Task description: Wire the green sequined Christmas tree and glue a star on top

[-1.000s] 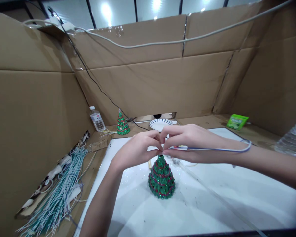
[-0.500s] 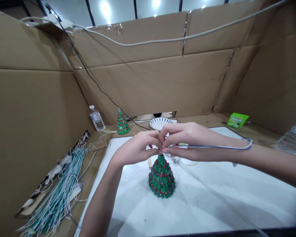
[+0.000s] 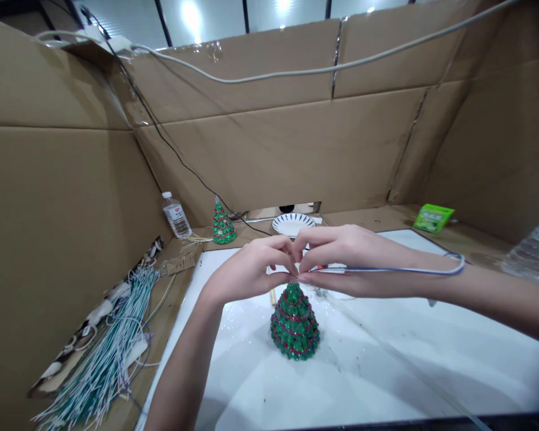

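Note:
A green beaded Christmas tree [image 3: 295, 326] with red bead rows stands upright on the white work surface [image 3: 368, 365]. Just above its tip my left hand [image 3: 256, 266] and my right hand [image 3: 345, 260] meet, fingertips pinched together. Whatever lies between the left fingertips is too small to make out. A thin blue and white cord [image 3: 386, 269] runs from the right fingers along that hand and loops out by the wrist. The tree's very top is partly covered by the fingers.
Behind stand a second beaded tree [image 3: 224, 224], a water bottle [image 3: 176, 216] and a striped plate [image 3: 293, 224]. A bundle of teal and white cords [image 3: 103, 353] lies at left. At right are a green packet [image 3: 433, 218] and a large clear bottle [image 3: 532, 251]. Cardboard walls [image 3: 269, 155] surround the area.
Both pinched hands have shifted very slightly; the fingertips sit a touch lower and to the right. The tree keeps its place.

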`<state>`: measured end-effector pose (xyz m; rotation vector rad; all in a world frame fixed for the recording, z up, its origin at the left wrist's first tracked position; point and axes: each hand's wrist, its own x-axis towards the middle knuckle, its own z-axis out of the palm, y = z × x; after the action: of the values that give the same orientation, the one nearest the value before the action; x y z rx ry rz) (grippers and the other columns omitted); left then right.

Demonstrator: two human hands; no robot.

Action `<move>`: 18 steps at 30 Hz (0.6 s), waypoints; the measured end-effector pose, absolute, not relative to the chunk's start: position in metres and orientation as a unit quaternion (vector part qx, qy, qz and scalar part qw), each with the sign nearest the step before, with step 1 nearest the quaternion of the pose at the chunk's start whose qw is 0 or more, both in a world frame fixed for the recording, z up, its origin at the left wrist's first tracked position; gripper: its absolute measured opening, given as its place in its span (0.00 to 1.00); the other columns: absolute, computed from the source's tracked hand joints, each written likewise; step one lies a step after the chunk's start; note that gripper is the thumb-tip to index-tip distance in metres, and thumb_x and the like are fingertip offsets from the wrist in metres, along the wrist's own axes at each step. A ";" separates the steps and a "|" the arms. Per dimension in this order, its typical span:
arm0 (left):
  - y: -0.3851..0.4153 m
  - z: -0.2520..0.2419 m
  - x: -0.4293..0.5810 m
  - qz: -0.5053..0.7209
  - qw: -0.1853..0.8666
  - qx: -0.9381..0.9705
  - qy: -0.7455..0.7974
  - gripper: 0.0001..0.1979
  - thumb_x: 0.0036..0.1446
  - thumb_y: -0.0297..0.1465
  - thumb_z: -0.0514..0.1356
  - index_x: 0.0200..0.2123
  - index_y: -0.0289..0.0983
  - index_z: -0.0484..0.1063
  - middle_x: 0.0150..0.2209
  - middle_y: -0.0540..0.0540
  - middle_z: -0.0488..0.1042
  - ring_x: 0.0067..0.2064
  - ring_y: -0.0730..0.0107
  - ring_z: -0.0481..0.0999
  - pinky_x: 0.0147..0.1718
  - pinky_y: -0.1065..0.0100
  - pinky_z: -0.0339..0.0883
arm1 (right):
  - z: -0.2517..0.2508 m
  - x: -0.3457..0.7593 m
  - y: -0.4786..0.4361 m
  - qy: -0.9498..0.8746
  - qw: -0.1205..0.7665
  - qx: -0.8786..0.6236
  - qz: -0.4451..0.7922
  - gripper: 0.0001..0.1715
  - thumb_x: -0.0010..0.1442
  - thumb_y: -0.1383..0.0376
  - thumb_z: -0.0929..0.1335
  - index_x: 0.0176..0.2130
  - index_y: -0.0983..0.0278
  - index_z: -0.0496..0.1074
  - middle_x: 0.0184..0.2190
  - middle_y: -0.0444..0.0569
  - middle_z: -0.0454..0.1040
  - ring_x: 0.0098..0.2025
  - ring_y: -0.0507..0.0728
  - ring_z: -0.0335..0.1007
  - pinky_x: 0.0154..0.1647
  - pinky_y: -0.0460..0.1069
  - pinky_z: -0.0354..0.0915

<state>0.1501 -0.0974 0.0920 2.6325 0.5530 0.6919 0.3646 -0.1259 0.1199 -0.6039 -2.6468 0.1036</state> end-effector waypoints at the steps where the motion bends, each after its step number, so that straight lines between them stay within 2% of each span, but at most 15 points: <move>1: -0.097 0.092 0.150 0.242 0.184 0.932 0.198 0.05 0.58 0.28 0.61 0.30 0.35 0.75 0.39 0.47 0.72 0.41 0.73 0.73 0.39 0.70 0.66 | 0.120 0.364 -0.126 -0.953 0.210 -0.216 0.040 0.12 0.64 0.64 0.64 0.33 0.65 0.76 0.38 0.50 0.72 0.34 0.50 0.66 0.33 0.47 0.58; 9: -0.095 0.090 0.150 0.233 0.209 0.930 0.195 0.05 0.57 0.29 0.62 0.30 0.35 0.76 0.38 0.47 0.74 0.40 0.73 0.74 0.38 0.71 0.67 | 0.119 0.362 -0.123 -0.948 0.199 -0.237 0.068 0.14 0.64 0.62 0.65 0.31 0.65 0.76 0.37 0.49 0.72 0.33 0.50 0.66 0.32 0.46 0.58; 14: -0.095 0.089 0.151 0.205 0.173 0.935 0.231 0.04 0.56 0.29 0.62 0.34 0.36 0.76 0.42 0.48 0.74 0.43 0.71 0.74 0.41 0.69 0.67 | 0.119 0.362 -0.124 -0.948 0.198 -0.243 0.055 0.14 0.64 0.62 0.64 0.32 0.65 0.77 0.39 0.49 0.72 0.34 0.50 0.66 0.32 0.46 0.58; 18: -0.094 0.088 0.152 0.203 0.164 0.940 0.219 0.05 0.57 0.29 0.61 0.31 0.35 0.75 0.41 0.48 0.75 0.42 0.72 0.74 0.40 0.70 0.67 | 0.120 0.363 -0.126 -0.952 0.195 -0.234 0.044 0.12 0.63 0.64 0.65 0.32 0.65 0.76 0.39 0.48 0.72 0.33 0.50 0.66 0.31 0.46 0.57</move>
<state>0.1523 -0.0939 0.0882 2.6810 0.6244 0.5784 0.3629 -0.1264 0.1195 -0.6550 -2.6674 0.1222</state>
